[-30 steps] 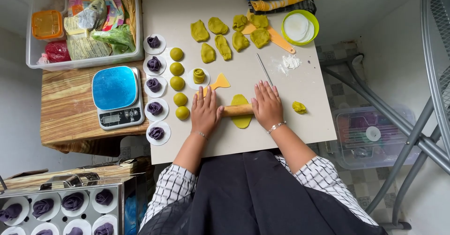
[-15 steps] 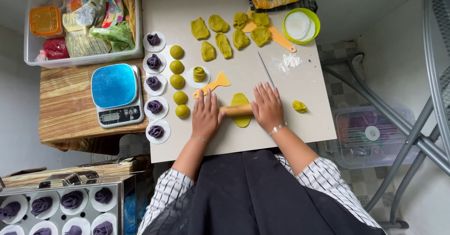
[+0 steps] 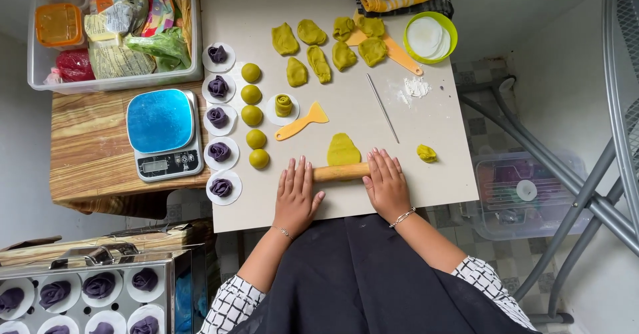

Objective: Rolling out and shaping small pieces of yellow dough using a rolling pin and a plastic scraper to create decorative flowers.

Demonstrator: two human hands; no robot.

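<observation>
Both hands flat, palms down on wooden rolling pin [image 3: 341, 171]: left hand [image 3: 297, 197] on its left end, right hand [image 3: 386, 184] on its right end. Fingers extended, not curled, pressing rather than gripping. Pin lies across the near edge of a flattened green dough oval [image 3: 343, 150] on the pale board [image 3: 439, 147] on the bench. 5 green dough balls [image 3: 251, 95] and purple rosettes on paper rounds [image 3: 218, 116] sit just left. Risk: uneven pressure could thin or tear the dough, or it sticks to the pin; a wide stroke may bump the yellow scraper [image 3: 301, 121].
</observation>
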